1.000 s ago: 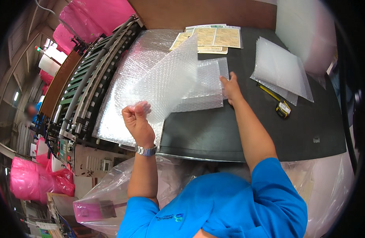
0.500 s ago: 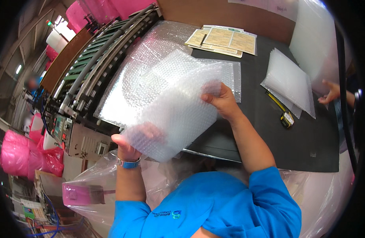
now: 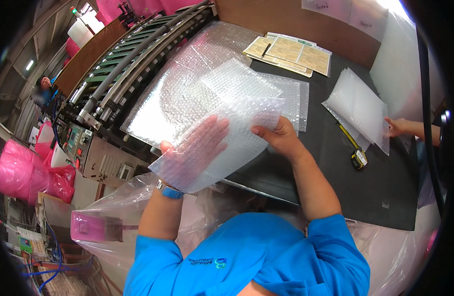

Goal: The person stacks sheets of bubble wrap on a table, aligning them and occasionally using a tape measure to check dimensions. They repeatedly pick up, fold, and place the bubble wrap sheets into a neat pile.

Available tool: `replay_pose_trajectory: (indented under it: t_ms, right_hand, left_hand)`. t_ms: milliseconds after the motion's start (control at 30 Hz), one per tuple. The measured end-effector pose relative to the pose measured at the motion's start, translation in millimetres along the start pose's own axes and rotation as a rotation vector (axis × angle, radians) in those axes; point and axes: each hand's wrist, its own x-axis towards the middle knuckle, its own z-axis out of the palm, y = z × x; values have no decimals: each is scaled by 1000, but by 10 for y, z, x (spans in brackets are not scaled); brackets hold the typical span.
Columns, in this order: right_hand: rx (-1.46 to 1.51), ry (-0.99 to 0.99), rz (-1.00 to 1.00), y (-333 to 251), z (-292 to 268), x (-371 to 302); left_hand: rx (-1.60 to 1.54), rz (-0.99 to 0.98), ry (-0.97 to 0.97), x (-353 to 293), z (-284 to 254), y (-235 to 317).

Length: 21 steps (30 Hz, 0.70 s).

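A translucent bubble wrap bag (image 3: 241,148) is held up in front of me, tilted, over the near edge of the table. At its upper right corner my right hand (image 3: 284,139) pinches it, thumb on top and fingers behind the film. My left hand (image 3: 199,143) shows through the film at the lower left, fingers stretched out flat against it; whether it lies inside the bag or under it I cannot tell. Beyond the held bag, more bubble wrap pieces (image 3: 236,79) lie on the silvery bubble sheet (image 3: 163,93).
A co-worker's hand (image 3: 395,127) touches the edge of a stack of translucent bags (image 3: 357,101) at the right. A yellow and black tape measure (image 3: 358,158) lies beside it on the dark table (image 3: 380,197). Printed sheets (image 3: 301,54) lie at the back; a roller machine (image 3: 123,64) stands left.
My left hand has straightened its fingers flat beneath the film, where before its thumb was over the bag's edge. The co-worker's hand has reached the stack of bags.
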Motion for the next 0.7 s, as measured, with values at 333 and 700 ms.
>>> replay_pose_trajectory:
  t_ms: [333,700]
  right_hand:
    - [53,5,32,-43,-21,9]
    - [82,34,139,-9,-22,31]
  left_hand:
    - [33,-21,150,140,330,-67]
    - [-37,-19,126,160,207,-167]
